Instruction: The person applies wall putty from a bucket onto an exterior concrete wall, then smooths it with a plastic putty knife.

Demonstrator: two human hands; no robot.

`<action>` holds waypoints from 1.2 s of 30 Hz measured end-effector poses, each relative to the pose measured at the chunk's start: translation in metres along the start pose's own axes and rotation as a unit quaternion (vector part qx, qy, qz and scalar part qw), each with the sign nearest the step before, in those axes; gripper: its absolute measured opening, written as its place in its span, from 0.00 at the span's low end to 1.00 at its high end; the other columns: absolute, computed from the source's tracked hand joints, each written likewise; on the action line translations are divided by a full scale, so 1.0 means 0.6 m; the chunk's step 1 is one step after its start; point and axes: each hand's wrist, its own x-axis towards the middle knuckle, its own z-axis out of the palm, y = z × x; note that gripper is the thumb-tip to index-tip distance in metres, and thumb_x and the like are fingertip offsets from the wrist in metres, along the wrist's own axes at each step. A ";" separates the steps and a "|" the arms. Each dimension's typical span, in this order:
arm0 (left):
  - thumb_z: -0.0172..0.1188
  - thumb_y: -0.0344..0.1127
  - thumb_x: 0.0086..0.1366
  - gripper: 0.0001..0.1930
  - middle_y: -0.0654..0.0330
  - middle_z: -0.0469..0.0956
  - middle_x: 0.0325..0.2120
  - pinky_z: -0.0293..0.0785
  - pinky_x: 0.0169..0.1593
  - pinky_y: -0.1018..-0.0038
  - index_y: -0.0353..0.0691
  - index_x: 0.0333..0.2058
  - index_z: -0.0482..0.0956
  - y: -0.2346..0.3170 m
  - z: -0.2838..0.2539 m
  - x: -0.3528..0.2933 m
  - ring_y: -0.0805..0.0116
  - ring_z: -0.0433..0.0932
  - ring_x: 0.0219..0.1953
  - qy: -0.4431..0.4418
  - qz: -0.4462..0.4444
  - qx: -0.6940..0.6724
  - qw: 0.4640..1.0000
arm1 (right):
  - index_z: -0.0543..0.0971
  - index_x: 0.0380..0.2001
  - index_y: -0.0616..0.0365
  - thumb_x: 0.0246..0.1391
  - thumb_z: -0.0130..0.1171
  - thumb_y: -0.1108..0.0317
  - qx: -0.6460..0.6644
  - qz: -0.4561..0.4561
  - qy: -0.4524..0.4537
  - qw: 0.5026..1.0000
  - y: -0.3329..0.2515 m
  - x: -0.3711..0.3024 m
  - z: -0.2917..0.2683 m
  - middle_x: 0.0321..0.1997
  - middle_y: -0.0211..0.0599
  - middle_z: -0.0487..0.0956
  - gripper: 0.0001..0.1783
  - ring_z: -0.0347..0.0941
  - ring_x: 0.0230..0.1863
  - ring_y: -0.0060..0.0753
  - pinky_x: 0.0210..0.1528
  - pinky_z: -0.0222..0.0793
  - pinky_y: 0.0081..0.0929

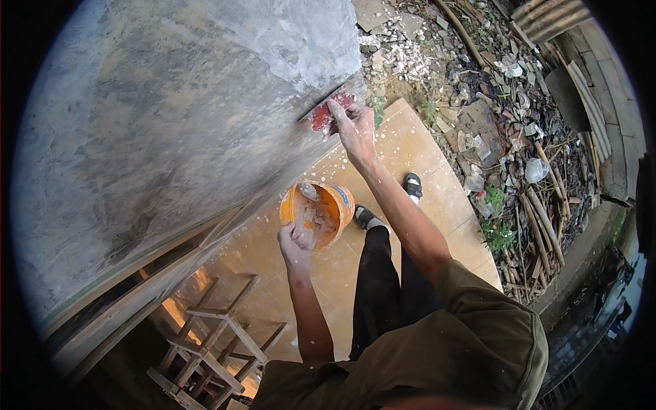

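Observation:
My right hand (355, 134) grips a red putty scraper (324, 117) by its body. The scraper's dark straight edge lies against the grey wall (184, 123), near the wall's right edge. White smears of plaster cover the fingers. My left hand (296, 244) is closed on the near rim of an orange bucket (336, 205), which tilts beside the wall. Inside the bucket is pale, wet plaster (318, 217), and a plaster-coated tool (309, 191) leans at its far rim. Lighter, fresh-looking patches show on the upper part of the wall.
Beige floor tiles (410, 147) spattered with white drops lie under my feet. A wooden stool-like frame (212, 335) stands at the lower left. Beyond the curved tile edge, rubble, sticks (543, 222) and litter cover the ground.

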 end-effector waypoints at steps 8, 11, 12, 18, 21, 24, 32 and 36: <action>0.41 0.39 0.60 0.16 0.73 0.46 0.09 0.39 0.17 0.79 0.49 0.13 0.54 -0.003 0.015 0.007 0.81 0.44 0.12 0.001 -0.003 -0.001 1.000 | 0.78 0.23 0.65 0.54 0.54 0.67 0.035 0.072 -0.036 0.996 -0.039 -0.098 0.024 0.19 0.33 0.77 0.12 0.68 0.15 0.18 0.18 0.64 0.18; 0.41 0.41 0.59 0.16 0.74 0.47 0.08 0.40 0.16 0.79 0.51 0.12 0.54 -0.002 0.015 0.006 0.81 0.45 0.11 -0.002 -0.001 0.017 1.000 | 0.79 0.23 0.63 0.53 0.56 0.63 -0.123 0.056 0.007 0.991 0.028 -0.082 -0.018 0.16 0.30 0.75 0.14 0.66 0.15 0.15 0.16 0.61 0.16; 0.41 0.41 0.59 0.16 0.74 0.47 0.08 0.40 0.16 0.79 0.51 0.12 0.54 -0.001 0.016 0.007 0.81 0.45 0.11 -0.001 0.000 0.018 1.000 | 0.79 0.23 0.65 0.52 0.56 0.61 -0.141 0.059 0.026 0.988 0.051 -0.064 -0.036 0.14 0.29 0.74 0.16 0.65 0.14 0.15 0.16 0.60 0.17; 0.40 0.41 0.59 0.17 0.74 0.47 0.08 0.40 0.16 0.79 0.51 0.12 0.54 -0.007 0.020 0.005 0.80 0.45 0.11 -0.005 -0.004 0.009 1.000 | 0.77 0.18 0.66 0.50 0.58 0.57 -0.288 0.010 0.143 0.947 0.172 0.009 -0.173 0.10 0.31 0.71 0.20 0.64 0.12 0.19 0.15 0.59 0.23; 0.40 0.41 0.60 0.17 0.74 0.47 0.08 0.41 0.16 0.79 0.50 0.12 0.54 -0.012 0.020 0.004 0.80 0.45 0.11 0.002 0.004 0.012 1.000 | 0.76 0.16 0.65 0.49 0.58 0.56 -0.345 0.063 0.181 0.919 0.196 0.013 -0.227 0.09 0.33 0.70 0.21 0.65 0.11 0.21 0.15 0.60 0.24; 0.40 0.40 0.60 0.17 0.74 0.48 0.08 0.41 0.17 0.79 0.50 0.12 0.54 -0.016 0.013 0.006 0.80 0.45 0.11 0.003 -0.004 0.005 1.000 | 0.75 0.14 0.64 0.50 0.57 0.57 -0.359 0.097 0.173 0.912 0.181 0.018 -0.220 0.09 0.35 0.71 0.21 0.67 0.11 0.22 0.15 0.61 0.24; 0.40 0.39 0.60 0.16 0.74 0.48 0.08 0.41 0.17 0.79 0.50 0.13 0.54 -0.017 0.017 0.003 0.80 0.45 0.11 0.006 -0.003 -0.002 1.000 | 0.76 0.18 0.65 0.53 0.53 0.62 -0.187 -0.012 0.097 0.977 0.019 0.054 -0.068 0.12 0.34 0.73 0.17 0.66 0.11 0.20 0.15 0.61 0.21; 0.40 0.39 0.60 0.16 0.74 0.48 0.08 0.41 0.17 0.80 0.50 0.13 0.54 -0.011 0.028 0.003 0.81 0.45 0.11 0.000 -0.002 0.001 1.000 | 0.77 0.20 0.65 0.55 0.52 0.62 -0.126 -0.055 0.056 0.989 -0.050 0.015 -0.034 0.14 0.31 0.74 0.17 0.65 0.13 0.17 0.15 0.60 0.18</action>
